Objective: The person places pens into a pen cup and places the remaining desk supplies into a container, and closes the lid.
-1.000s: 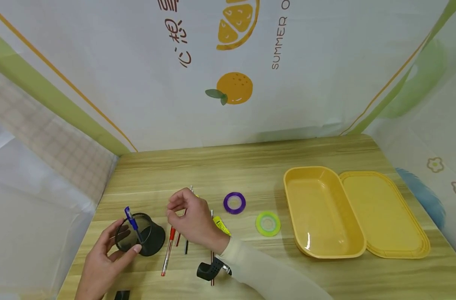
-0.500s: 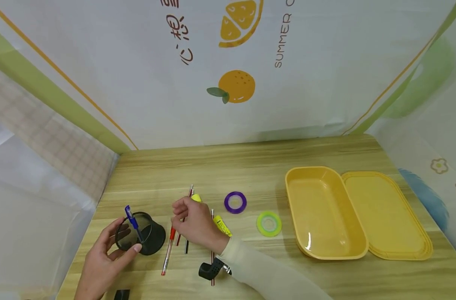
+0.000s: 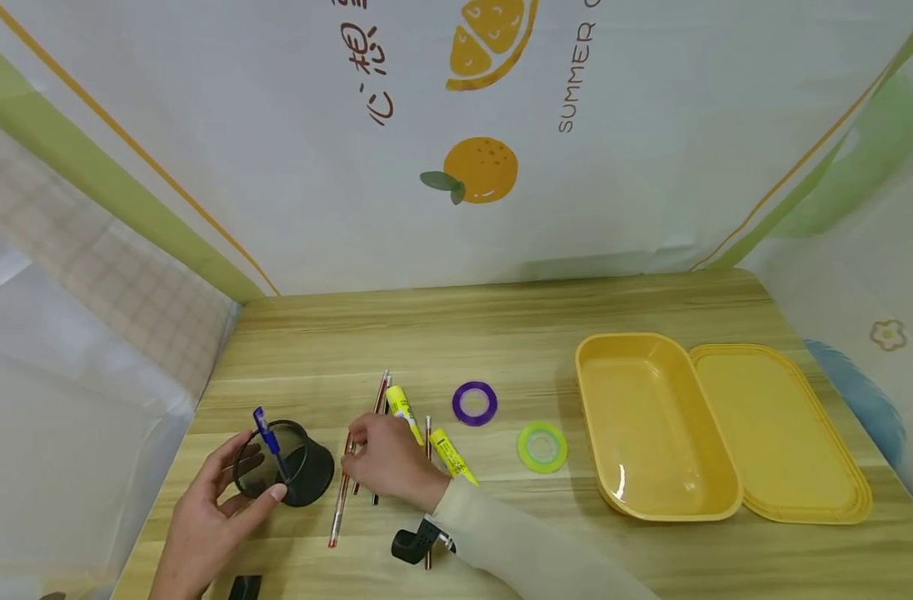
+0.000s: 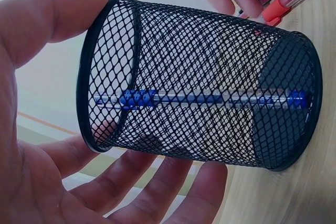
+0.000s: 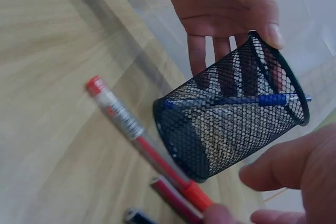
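My left hand [image 3: 205, 517] holds a black mesh pen cup [image 4: 210, 82], thumb at its rim and fingers along its side. The cup leans toward that hand. A blue pen [image 3: 269, 437] stands inside it, its blue grip near the opening. My right hand [image 3: 392, 458] is low over the table, fingers bent around the red-capped pen [image 5: 126, 121]. In the right wrist view, a fingertip overlaps the red cap while the thumb is apart from the pen. Beside that pen lie a dark red pencil [image 5: 176, 198] and a black-ended one [image 5: 137, 216], partly under the hand.
Two yellow glue tubes [image 3: 449, 454] and another pencil [image 3: 428, 554] lie right of the hand. A purple tape roll [image 3: 475, 385] and a green one [image 3: 542, 427] are farther right. A yellow box [image 3: 651, 425] stands by its lid [image 3: 786, 433]. A black object [image 3: 245, 587] sits at the front.
My right hand has lowered and moved toward the front, onto the red-capped pen, uncovering the yellow tubes behind it. My left hand keeps holding the cup in place.
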`<state>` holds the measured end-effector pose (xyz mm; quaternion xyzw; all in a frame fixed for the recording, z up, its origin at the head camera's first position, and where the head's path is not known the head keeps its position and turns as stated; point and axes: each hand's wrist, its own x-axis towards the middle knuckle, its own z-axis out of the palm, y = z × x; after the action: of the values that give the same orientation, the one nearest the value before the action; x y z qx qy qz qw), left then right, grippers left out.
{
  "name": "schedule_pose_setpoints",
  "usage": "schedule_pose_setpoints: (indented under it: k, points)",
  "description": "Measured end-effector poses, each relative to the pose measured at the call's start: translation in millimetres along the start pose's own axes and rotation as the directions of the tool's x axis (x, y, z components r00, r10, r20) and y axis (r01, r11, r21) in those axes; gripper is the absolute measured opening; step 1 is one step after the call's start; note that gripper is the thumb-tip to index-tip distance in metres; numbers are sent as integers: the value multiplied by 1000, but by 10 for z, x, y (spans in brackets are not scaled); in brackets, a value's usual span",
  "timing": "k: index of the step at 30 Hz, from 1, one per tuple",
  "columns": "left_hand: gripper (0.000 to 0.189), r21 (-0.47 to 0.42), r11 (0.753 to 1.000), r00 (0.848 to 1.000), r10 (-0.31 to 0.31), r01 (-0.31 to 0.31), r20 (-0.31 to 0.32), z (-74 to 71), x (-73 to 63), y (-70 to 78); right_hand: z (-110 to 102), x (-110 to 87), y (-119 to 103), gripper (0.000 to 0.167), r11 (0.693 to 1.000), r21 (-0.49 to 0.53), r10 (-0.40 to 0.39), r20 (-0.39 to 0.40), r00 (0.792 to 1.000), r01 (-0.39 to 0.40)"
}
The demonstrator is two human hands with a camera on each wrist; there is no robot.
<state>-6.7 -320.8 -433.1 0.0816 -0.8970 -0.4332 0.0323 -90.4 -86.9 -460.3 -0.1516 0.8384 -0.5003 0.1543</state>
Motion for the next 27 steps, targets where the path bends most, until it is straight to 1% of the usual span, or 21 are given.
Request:
schedule_pose_setpoints:
  k: [4,9,12,14,15,19,23,27]
  points:
    - [87,2,1000,1000,-2,2,4,-2,11,2,-21,22,-61,35,996,-92,18,11,1000,-17]
    - [88,9,1000,1000,5,-5,8,-16,6,14,4,30,-160,31,989,-147,39,36,999,-34]
    - [87,13,1000,1000,5,-5,8,-23,0,12,63,32,-226,36,978,-204,46,46,998,-36]
    - [87,21,1000,1000,1,-1,8,-22,-1,4,107,34,-264,40,967,-255,33,41,999,-22]
    - [87,21,1000,1000,0,0,8,-23,-2,2,129,37,-279,39,960,-278,21,40,999,-9]
    - [87,28,1000,1000,-8,8,9,-16,0,-11,194,43,-310,25,933,-357,-40,32,999,49]
    - [88,23,1000,1000,-13,13,15,-16,1,-6,225,41,-305,33,910,-409,-59,41,997,71]
    - [88,26,1000,1000,-14,14,15,-21,2,-5,248,51,-292,26,883,-460,-82,43,996,93]
